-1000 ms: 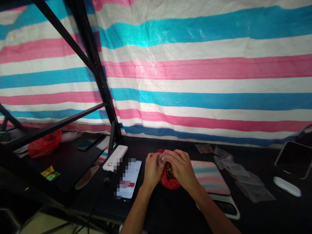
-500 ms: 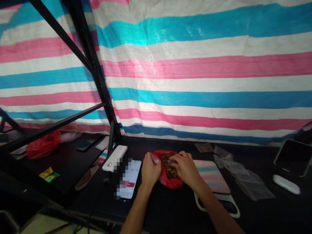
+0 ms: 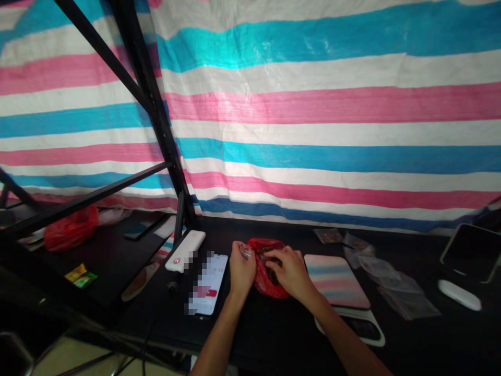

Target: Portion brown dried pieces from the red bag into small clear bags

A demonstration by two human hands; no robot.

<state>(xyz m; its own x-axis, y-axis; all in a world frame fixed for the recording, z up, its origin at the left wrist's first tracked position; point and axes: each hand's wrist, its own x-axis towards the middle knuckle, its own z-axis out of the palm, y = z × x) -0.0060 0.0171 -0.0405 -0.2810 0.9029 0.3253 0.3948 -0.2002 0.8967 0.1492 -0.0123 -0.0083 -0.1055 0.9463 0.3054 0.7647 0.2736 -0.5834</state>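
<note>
A red plastic bag (image 3: 264, 279) holding brown bits lies open on the black table between my two hands. My left hand (image 3: 241, 270) is closed on a small clear plastic bag (image 3: 246, 251), held at the red bag's left rim. My right hand (image 3: 287, 270) reaches into the red bag's mouth with curled fingers; what the fingertips pinch is hidden.
A lit phone (image 3: 208, 283) and a white power bank (image 3: 185, 250) lie left of my hands. A scale with a striped cover (image 3: 335, 273) sits to the right, then several clear bags (image 3: 395, 292), a white mouse (image 3: 459, 295) and a tablet (image 3: 471, 252). Black rack bars (image 3: 156, 112) stand at left.
My right hand slid from on top of the red bag into its open mouth. My left hand drew the small clear bag to the left rim. The view shifted slightly.
</note>
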